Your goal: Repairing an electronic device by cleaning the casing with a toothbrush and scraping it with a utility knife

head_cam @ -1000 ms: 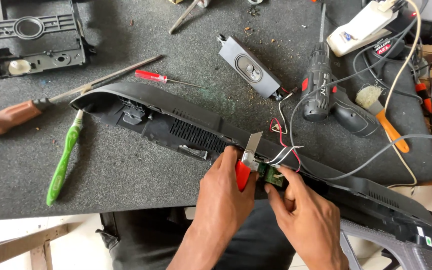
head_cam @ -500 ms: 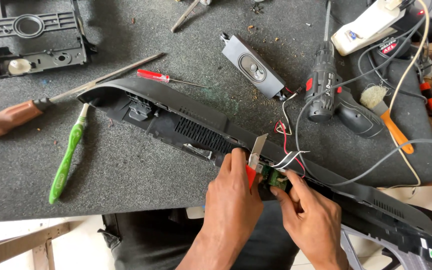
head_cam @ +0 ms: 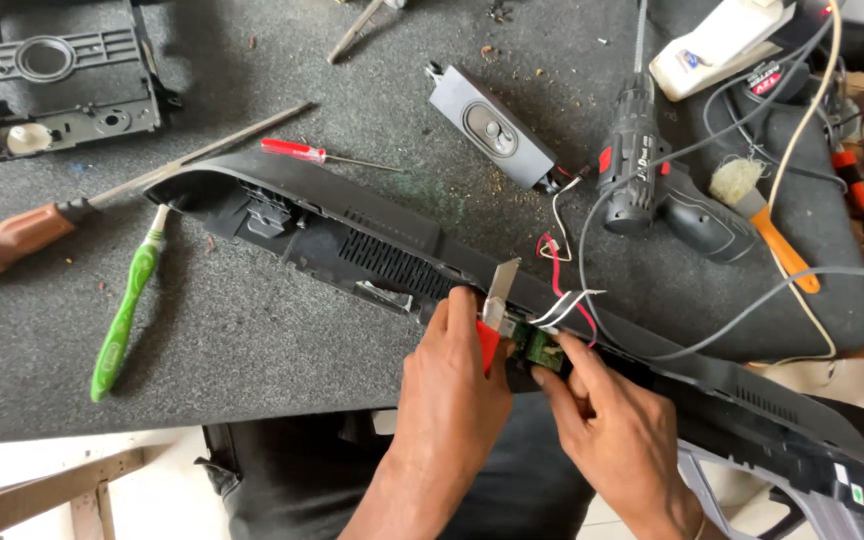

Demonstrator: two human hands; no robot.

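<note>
- On the long black panel [head_cam: 372, 245], near its middle: small green board [head_cam: 540, 347].
- Left hand [head_cam: 452, 400] grips a red-handled knife [head_cam: 493, 320], blade at the board.
- Right hand [head_cam: 617, 435] fingertips pinch the board.

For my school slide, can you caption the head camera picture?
Left hand holds a red-handled utility knife beside a small green circuit board that the right hand steadies.

Left hand [head_cam: 452, 385]: red-handled utility knife [head_cam: 493, 318] gripped, blade laid against black plastic panel [head_cam: 352, 240] | right hand [head_cam: 617, 430]: small green circuit board [head_cam: 537, 347] pinched at fingertips, wires [head_cam: 564, 300] attached | green toothbrush [head_cam: 127, 310] and cordless drill [head_cam: 652, 190] seen on grey mat [head_cam: 252, 340].
</note>
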